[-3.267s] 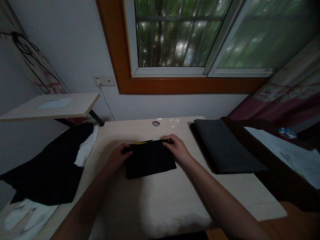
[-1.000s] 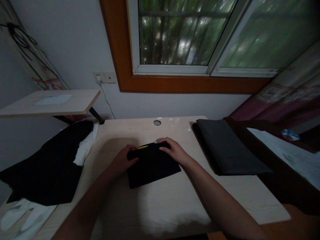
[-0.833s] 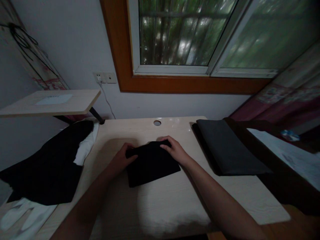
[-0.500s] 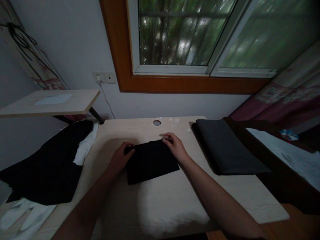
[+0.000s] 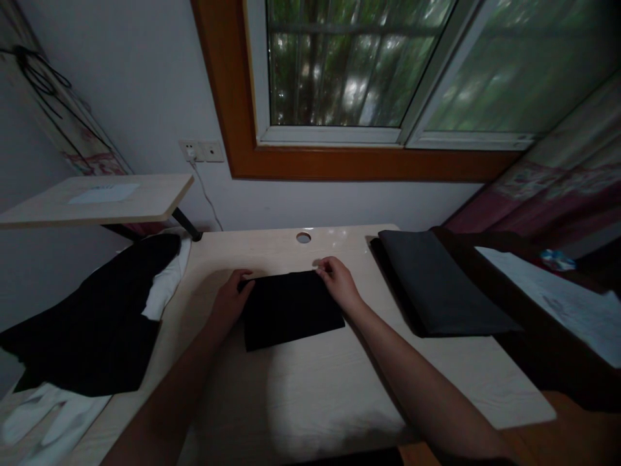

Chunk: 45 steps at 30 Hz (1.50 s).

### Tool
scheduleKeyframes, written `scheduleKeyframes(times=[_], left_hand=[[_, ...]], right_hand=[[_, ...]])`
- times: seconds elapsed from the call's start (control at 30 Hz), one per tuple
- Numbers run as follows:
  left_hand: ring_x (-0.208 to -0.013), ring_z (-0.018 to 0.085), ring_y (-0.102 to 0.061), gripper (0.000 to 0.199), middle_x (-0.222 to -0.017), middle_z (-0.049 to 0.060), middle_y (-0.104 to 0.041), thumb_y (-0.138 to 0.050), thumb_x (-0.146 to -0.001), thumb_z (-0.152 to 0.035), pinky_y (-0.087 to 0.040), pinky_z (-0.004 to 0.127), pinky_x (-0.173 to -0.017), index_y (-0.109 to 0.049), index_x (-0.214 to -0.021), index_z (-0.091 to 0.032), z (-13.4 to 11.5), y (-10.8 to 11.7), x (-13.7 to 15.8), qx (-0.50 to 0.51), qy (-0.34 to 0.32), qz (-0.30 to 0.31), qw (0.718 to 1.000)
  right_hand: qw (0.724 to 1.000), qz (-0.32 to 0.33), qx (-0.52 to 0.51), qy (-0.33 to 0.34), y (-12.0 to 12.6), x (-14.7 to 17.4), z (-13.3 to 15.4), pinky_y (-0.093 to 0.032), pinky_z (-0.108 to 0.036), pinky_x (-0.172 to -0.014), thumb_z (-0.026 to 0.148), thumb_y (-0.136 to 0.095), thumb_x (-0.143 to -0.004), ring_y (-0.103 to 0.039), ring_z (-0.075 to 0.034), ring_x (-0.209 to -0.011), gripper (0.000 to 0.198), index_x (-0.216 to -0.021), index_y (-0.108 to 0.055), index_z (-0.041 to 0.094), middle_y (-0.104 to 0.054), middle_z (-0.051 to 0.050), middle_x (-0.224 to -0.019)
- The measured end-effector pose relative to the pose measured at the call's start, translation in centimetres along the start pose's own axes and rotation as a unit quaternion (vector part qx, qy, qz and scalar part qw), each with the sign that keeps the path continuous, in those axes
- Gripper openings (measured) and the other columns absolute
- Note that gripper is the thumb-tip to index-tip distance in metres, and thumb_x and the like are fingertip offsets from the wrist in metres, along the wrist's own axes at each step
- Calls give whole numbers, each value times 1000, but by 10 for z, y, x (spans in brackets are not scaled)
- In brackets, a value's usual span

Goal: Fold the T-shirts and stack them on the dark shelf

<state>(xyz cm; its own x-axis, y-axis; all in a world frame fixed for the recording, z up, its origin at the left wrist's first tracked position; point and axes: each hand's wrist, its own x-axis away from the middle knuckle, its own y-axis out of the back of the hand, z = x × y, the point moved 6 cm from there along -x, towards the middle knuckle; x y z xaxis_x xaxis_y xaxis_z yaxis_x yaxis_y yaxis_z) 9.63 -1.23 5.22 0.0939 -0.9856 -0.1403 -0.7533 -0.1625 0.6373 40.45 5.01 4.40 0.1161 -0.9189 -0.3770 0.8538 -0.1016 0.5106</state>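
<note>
A folded black cloth [image 5: 294, 310] lies as a rough rectangle on the pale wooden table [image 5: 334, 395], its far edge turned toward the window. At its far left corner is my left hand [image 5: 230, 298], thumb and fingers closed about the corner. My right hand [image 5: 339, 285] pinches the far right corner between thumb and fingertips. The fingertips under the edge are partly hidden. To the left lies a heap of black cloth [image 5: 92, 317] with white cloth [image 5: 162, 288] showing beneath.
Folded dark grey fabric [image 5: 436, 285] rests at the table's right side. White gloves [image 5: 53, 414] lie at the near left. A raised shelf [image 5: 160, 200] overhangs the back left corner. A round cable hole [image 5: 303, 237] sits near the back edge, below the window [image 5: 359, 71].
My left thumb has drawn back left from the top of the cloth to its corner. The cloth's near edge has shifted slightly away from me. My right hand stays at its corner.
</note>
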Motion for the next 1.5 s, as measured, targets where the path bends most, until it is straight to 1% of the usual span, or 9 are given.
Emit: scheduleKeyframes(times=[0.17, 0.33, 0.57, 0.7, 1.0, 1.13, 1.3, 1.4, 1.5], left_hand=[[-91, 22, -66, 34, -98, 4, -68, -53, -90, -39, -50, 36, -86, -59, -120, -24, 4, 1, -2, -2, 6, -22, 1000], [-85, 21, -63, 28, -92, 4, -66, -53, -88, -34, -50, 36, -84, -62, -113, -23, 7, 2, -5, -31, -12, -35, 999], [-85, 22, -64, 26, -89, 3, -67, -52, -89, -34, -50, 37, -84, -65, -108, -22, 14, 6, -6, -25, 0, -32, 999], [-82, 22, -64, 26, -85, 3, -66, -52, -89, -35, -50, 36, -80, -65, -107, -22, 16, 7, -6, -25, -3, -43, 999], [-85, 22, -68, 23, -91, 4, -71, -56, -88, -35, -53, 39, -85, -66, -104, -22, 22, 8, -9, -20, -1, -61, 998], [-89, 23, -67, 19, -99, 7, -69, -54, -90, -31, -56, 40, -84, -67, -100, -21, 17, 17, -7, -52, -56, -105, 992], [-114, 24, -64, 24, -114, 9, -69, -49, -96, -23, -49, 45, -107, -69, -109, -21, -31, 20, 15, -139, -216, -147, 955], [-128, 23, -58, 27, -126, 7, -70, -49, -98, -23, -43, 46, -115, -69, -117, -23, -64, 4, 32, -174, -305, -87, 932], [-136, 23, -52, 34, -138, 7, -65, -48, -100, -27, -33, 49, -121, -65, -128, -23, -79, -17, 42, -220, -350, -7, 910]], right_hand=[[1000, -9, 11, -8, 1, 0, 1, -46, -35, -77, 28, -57, -86, -60, -22, -81, 8, -90, -59, 22, -64, -3, -87], [1000, -14, -2, -26, 2, -1, 1, -45, -33, -74, 33, -60, -85, -60, -21, -77, 11, -86, -59, 22, -64, -2, -83], [989, -61, -112, -80, 4, 1, -9, -47, -32, -76, 47, -72, -79, -61, -19, -77, 29, -85, -64, 21, -66, 0, -79], [975, -104, -172, -99, 6, 4, -13, -48, -31, -76, 48, -77, -74, -62, -19, -78, 33, -87, -64, 20, -67, -1, -82], [980, -114, -129, -100, 10, 7, -10, -50, -31, -73, 46, -70, -80, -62, -18, -76, 28, -90, -64, 20, -68, -2, -83], [990, -114, -71, -49, 17, 11, 2, -52, -34, -78, 45, -60, -90, -65, -21, -84, 26, -96, -68, 20, -71, -6, -92], [994, -26, 23, 100, 20, 22, 39, -53, -41, -94, 35, -50, -101, -66, -23, -102, 26, -109, -72, 25, -72, -8, -106], [980, 50, 41, 189, 17, 32, 63, -49, -44, -106, 28, -49, -102, -63, -23, -117, 29, -122, -70, 28, -71, -6, -122], [956, 141, 63, 248, 6, 40, 80, -45, -47, -113, 27, -50, -102, -57, -23, -132, 35, -134, -64, 28, -64, -6, -139]])
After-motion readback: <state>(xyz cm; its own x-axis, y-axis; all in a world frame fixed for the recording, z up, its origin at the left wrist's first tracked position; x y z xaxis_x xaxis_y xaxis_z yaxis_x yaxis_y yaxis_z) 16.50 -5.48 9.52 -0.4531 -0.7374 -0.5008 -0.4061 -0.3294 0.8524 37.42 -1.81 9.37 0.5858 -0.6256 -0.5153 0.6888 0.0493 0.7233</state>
